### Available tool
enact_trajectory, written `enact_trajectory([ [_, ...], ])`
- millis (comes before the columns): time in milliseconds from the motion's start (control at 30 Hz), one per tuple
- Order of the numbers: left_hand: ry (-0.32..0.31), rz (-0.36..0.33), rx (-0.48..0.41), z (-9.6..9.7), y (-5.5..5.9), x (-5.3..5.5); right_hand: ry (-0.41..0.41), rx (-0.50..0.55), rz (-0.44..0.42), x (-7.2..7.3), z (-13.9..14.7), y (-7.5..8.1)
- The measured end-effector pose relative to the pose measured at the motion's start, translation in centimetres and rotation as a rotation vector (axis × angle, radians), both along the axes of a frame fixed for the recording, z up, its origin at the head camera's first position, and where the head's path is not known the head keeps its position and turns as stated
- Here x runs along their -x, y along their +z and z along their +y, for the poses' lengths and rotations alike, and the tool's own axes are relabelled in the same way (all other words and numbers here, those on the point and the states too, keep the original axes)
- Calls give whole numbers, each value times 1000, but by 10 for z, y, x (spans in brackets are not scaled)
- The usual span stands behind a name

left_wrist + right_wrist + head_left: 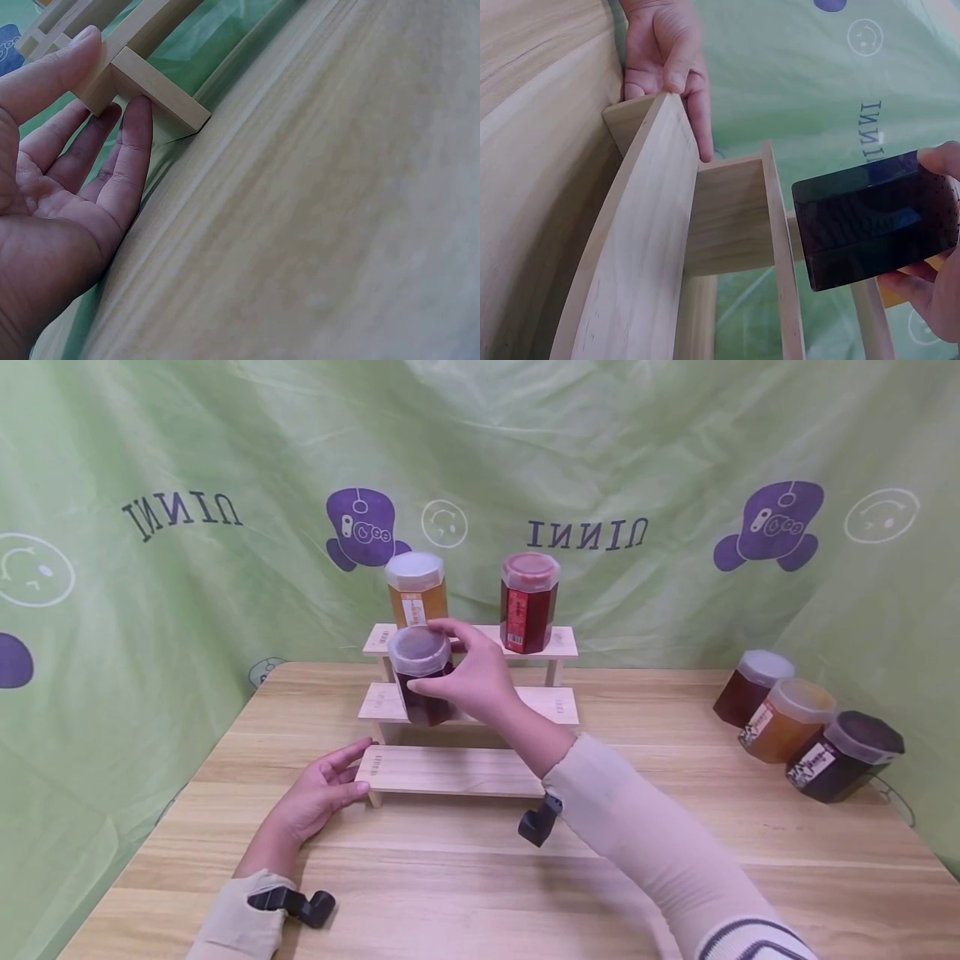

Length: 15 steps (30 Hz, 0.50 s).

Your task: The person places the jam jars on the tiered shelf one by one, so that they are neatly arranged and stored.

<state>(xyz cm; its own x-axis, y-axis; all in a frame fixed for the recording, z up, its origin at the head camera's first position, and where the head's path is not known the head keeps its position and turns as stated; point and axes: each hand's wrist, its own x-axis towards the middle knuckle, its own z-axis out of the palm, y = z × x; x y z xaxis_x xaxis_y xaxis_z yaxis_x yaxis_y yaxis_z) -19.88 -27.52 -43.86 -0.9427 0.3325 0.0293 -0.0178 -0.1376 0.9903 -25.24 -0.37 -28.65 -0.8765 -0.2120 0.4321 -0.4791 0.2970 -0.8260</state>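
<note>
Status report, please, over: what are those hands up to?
Right hand holds dark jar by middle shelf, contact unclear. Left hand holds end of bottom shelf. Possible obstacle: amber jar behind, on top shelf.

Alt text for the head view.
The right hand grips a dark jar at the middle shelf of a wooden stand; the left hand holds its bottom shelf. An amber jar and a red jar sit on top, three jars on the table.

Held dark jar [420, 664] partly covered, right sleeve [652, 843] cut off
</note>
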Motion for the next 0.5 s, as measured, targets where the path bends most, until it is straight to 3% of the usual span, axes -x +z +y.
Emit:
enact_trajectory([
  [500,7,-3,5,0,-1,0,33,40,-34,11,-9,-7],
])
